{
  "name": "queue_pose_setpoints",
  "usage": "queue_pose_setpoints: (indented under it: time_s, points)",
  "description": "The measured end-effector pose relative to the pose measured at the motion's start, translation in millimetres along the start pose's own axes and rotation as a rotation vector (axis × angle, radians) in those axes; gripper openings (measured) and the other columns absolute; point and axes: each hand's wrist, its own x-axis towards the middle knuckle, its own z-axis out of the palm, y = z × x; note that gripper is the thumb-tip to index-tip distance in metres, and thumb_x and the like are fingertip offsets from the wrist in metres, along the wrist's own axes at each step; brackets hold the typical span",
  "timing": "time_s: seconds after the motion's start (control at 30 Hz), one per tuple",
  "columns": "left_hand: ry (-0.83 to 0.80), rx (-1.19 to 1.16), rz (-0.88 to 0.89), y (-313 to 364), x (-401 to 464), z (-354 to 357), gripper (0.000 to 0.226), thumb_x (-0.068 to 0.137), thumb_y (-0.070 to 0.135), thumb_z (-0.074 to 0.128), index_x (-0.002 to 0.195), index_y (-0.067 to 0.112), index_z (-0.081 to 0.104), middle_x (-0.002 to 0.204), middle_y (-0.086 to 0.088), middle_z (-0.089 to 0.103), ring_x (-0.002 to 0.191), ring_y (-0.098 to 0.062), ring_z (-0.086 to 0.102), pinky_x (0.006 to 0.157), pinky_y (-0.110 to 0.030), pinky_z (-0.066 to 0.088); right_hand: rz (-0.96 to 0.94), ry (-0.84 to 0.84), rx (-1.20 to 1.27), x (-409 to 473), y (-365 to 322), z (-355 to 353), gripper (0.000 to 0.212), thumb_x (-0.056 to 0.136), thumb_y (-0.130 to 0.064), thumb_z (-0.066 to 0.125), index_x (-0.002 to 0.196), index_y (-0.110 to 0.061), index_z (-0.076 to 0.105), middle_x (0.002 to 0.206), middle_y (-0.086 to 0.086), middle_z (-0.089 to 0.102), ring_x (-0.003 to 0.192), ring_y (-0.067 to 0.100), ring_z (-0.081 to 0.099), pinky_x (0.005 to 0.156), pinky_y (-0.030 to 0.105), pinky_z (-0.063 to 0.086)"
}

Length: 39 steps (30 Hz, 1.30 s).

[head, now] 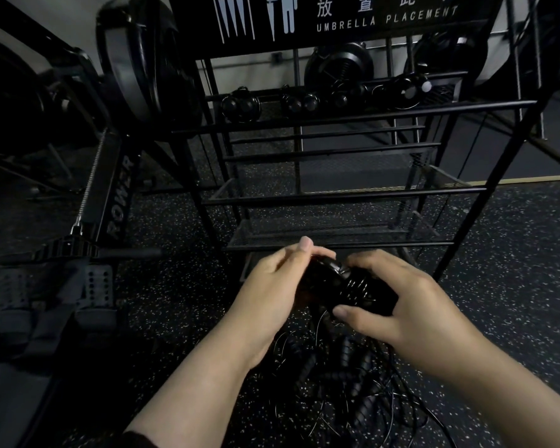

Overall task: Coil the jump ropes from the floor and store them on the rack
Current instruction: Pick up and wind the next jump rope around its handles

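Dark metal, glossy plastic and speckled rubber-like flooring

The rack (337, 202) is seen to be made of thin black-painted metal bars with fine mesh shelves, matt in finish. The jump rope handles (353, 289) gripped between the left hand (272, 292) and the right hand (411, 308) appear as ribbed black plastic with a glossy sheen. The loose ropes (337, 383) look thin and shiny. The floor (514, 253) is shown as matt, grainy black with pale flecks.

Dim gym, speckled black rubber floor (514, 253), pale wall (78, 21).
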Motion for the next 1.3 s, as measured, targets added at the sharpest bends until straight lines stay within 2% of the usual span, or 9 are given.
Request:
queue_pose_setpoints:
  time_s: [0.2, 0.33, 0.43, 0.6, 0.7, 0.83, 1.0, 1.13, 1.3]
  points:
    - [-0.033, 0.123, 0.088, 3, 1, 0, 0.048, 0.097, 0.059, 0.042, 0.103, 0.024, 0.074, 0.103, 0.003, 0.077, 0.103, -0.011, 0.071, 0.103, -0.042, 0.051, 0.043, -0.017, 0.103, -5, -2, 5, 0.045, 0.073, -0.060, 0.074, 0.111, -0.040, 0.063, 0.111, -0.025, 0.066, 0.104, -0.003, 0.065, 0.083, 0.016, 0.049]
    - [-0.007, -0.033, 0.015, -2, 2, 2, 0.062, 0.089, 0.075, 0.045, 0.106, 0.024, 0.075, 0.108, -0.001, 0.077, 0.109, -0.016, 0.070, 0.105, -0.042, 0.049, 0.136, -0.051, 0.245, -4, -7, 11, 0.041, 0.077, -0.046, 0.077, 0.113, -0.043, 0.060, 0.099, -0.039, 0.068, 0.086, -0.016, 0.065, 0.073, 0.005, 0.046]
    - [0.028, -0.240, -0.034, -4, 3, 3, 0.056, 0.085, 0.068, 0.047, 0.110, 0.026, 0.075, 0.112, -0.006, 0.076, 0.110, -0.019, 0.071, 0.099, -0.039, 0.053, 0.195, -0.039, 0.370, -1, -10, 12, 0.042, 0.076, -0.047, 0.074, 0.116, -0.042, 0.062, 0.104, -0.023, 0.074, 0.094, -0.002, 0.071, 0.081, 0.015, 0.052]
    - [0.028, -0.271, -0.064, -6, 4, 7, 0.047, 0.081, 0.058, 0.065, 0.120, 0.032, 0.070, 0.116, 0.002, 0.075, 0.112, -0.015, 0.070, 0.101, -0.037, 0.052, 0.369, -0.045, 0.760, 1, -11, 22, 0.025, 0.084, -0.038, 0.070, 0.108, -0.034, 0.074, 0.102, 0.003, 0.079, 0.088, 0.020, 0.077, 0.070, 0.025, 0.059]
    - [0.127, -0.233, -0.086, -6, 7, 8, 0.039, 0.091, 0.052, 0.064, 0.117, 0.025, 0.072, 0.110, 0.001, 0.077, 0.105, -0.015, 0.073, 0.100, -0.039, 0.055, 0.453, -0.130, 0.940, 0, -13, 27, 0.019, 0.083, -0.034, 0.070, 0.101, -0.034, 0.076, 0.088, 0.008, 0.077, 0.067, 0.020, 0.073, 0.054, 0.029, 0.057]
    - [0.178, -0.214, -0.130, -5, 10, 8, 0.027, 0.097, 0.043, 0.064, 0.105, 0.020, 0.075, 0.099, -0.003, 0.079, 0.095, -0.018, 0.076, 0.090, -0.036, 0.060, 0.508, -0.114, 0.917, 0, -9, 35, 0.047, 0.081, -0.034, 0.076, 0.125, -0.036, 0.061, 0.104, 0.008, 0.078, 0.089, 0.027, 0.076, 0.069, 0.037, 0.060]
    - [0.180, -0.199, -0.163, -9, 17, 8, 0.043, 0.089, 0.065, 0.064, 0.110, 0.028, 0.073, 0.106, 0.004, 0.078, 0.104, -0.015, 0.073, 0.103, -0.043, 0.054, 0.531, -0.041, 0.907, 2, -6, 36, 0.029, 0.089, -0.030, 0.074, 0.117, -0.024, 0.069, 0.104, 0.014, 0.078, 0.091, 0.032, 0.075, 0.081, 0.049, 0.062]
    - [0.055, -0.380, -0.175, -9, 18, 10, 0.059, 0.088, 0.062, 0.067, 0.128, 0.019, 0.065, 0.127, -0.005, 0.071, 0.123, -0.020, 0.065, 0.113, -0.045, 0.045, 0.552, 0.079, 1.008, 4, -6, 29, 0.032, 0.089, -0.032, 0.072, 0.117, -0.017, 0.069, 0.104, 0.016, 0.077, 0.087, 0.034, 0.075, 0.073, 0.044, 0.060]
    - [0.111, -0.324, -0.153, -9, 19, 23, 0.035, 0.099, 0.048, 0.059, 0.125, 0.025, 0.065, 0.117, 0.001, 0.075, 0.114, -0.015, 0.070, 0.109, -0.042, 0.050, 0.558, 0.065, 1.033, 4, -10, 27, 0.037, 0.089, -0.035, 0.070, 0.123, -0.020, 0.066, 0.113, 0.012, 0.077, 0.104, 0.032, 0.074, 0.092, 0.051, 0.058]
